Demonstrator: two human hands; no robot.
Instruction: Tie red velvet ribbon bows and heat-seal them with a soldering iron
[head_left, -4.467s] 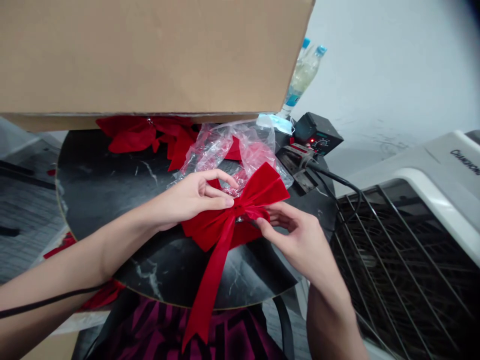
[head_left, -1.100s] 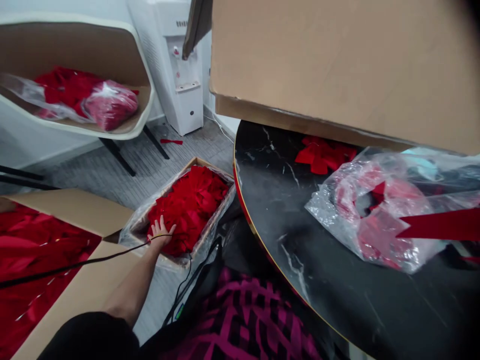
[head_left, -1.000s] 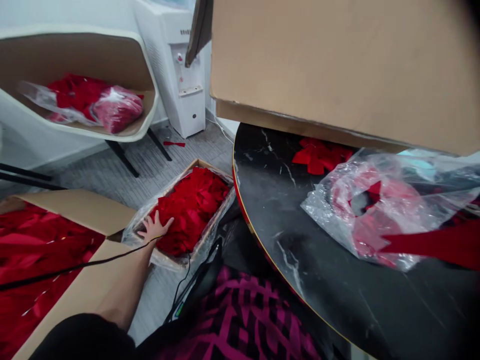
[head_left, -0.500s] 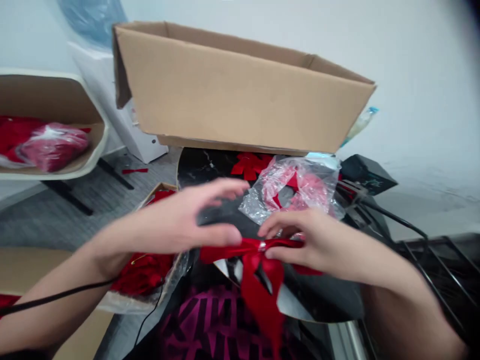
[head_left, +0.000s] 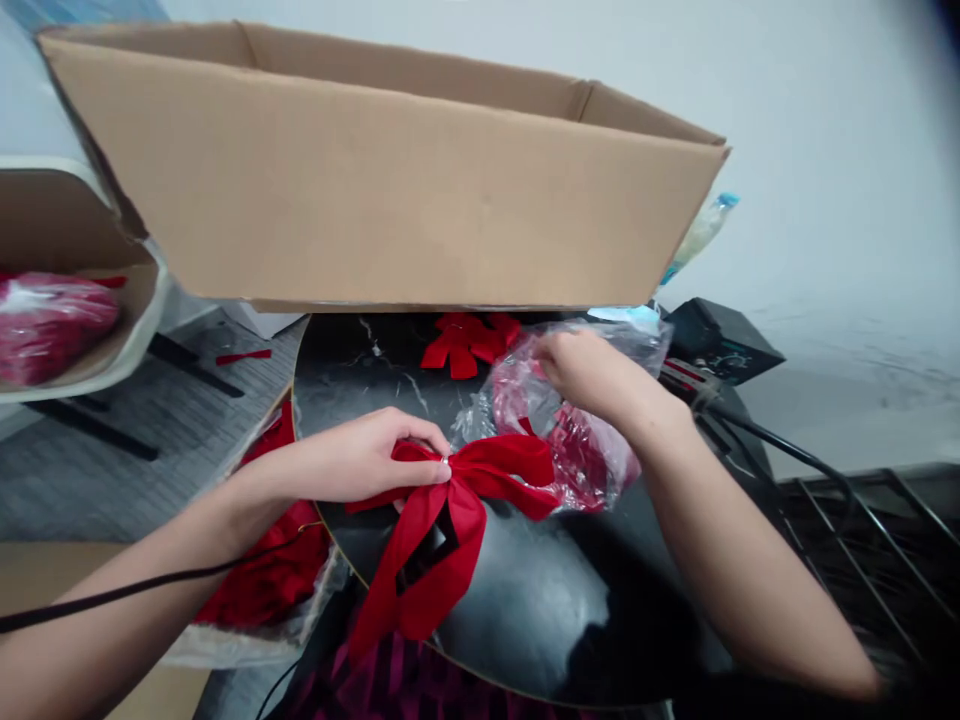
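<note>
A large red ribbon bow (head_left: 465, 510) hangs over the near part of the black round table, its tails pointing down towards me. My left hand (head_left: 390, 455) pinches it by its middle, close to a small shiny tie. My right hand (head_left: 581, 365) reaches over a clear plastic bag (head_left: 592, 450) with red ribbon pieces inside; its fingers curl down into the bag, and whatever they grip is hidden. Behind the bag's left side, more red bows (head_left: 461, 345) lie on the table.
A long open cardboard box (head_left: 390, 190) stands at the table's back. Left and below is a box of red fabric (head_left: 277, 560). A white-rimmed bin (head_left: 142, 340) holds a wrapped red bundle. At right are a black box (head_left: 724, 340) and a metal rack (head_left: 862, 550).
My left hand has closed on the bow's middle, and the bow has moved left. My right hand has let go of it and moved up to the plastic bag.
</note>
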